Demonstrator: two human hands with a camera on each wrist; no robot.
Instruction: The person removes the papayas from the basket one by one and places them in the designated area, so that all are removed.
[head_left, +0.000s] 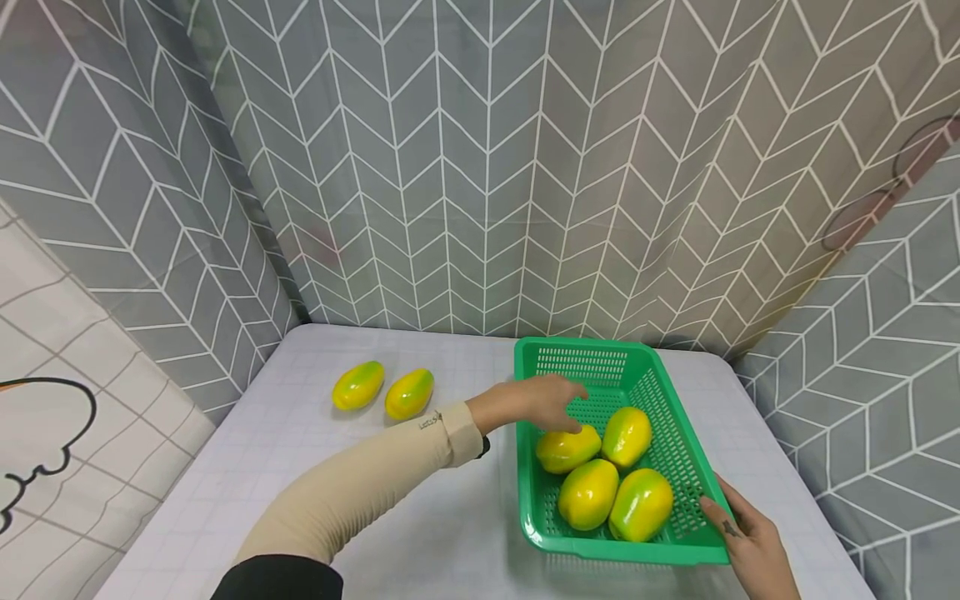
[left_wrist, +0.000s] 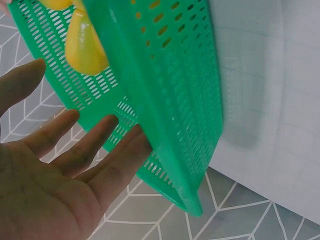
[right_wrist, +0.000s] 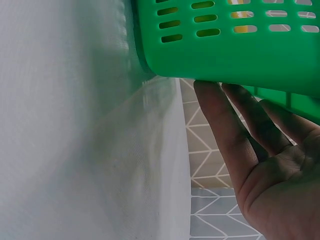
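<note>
A green perforated plastic basket (head_left: 693,442) stands on the right part of the table, with several glossy yellow-green fruits, papaya-like in shape (head_left: 588,495), grouped in its near half. My left hand (head_left: 546,402) reaches over the basket's left rim, above the fruit at the left. Its fingers (left_wrist: 92,145) are spread and relaxed in the left wrist view, with nothing between them. At the near right corner, my right hand (head_left: 753,537) holds the basket, thumb on the rim and fingers against the outside. Those fingers (right_wrist: 220,120) show below the rim in the right wrist view.
Two more fruits of the same kind (head_left: 358,386) (head_left: 409,394) lie on the white-covered table (head_left: 442,533), left of the basket. Grey curtains with white chevron lines (head_left: 487,167) enclose the back and sides. A white grid-patterned cloth (head_left: 67,400) hangs at the left.
</note>
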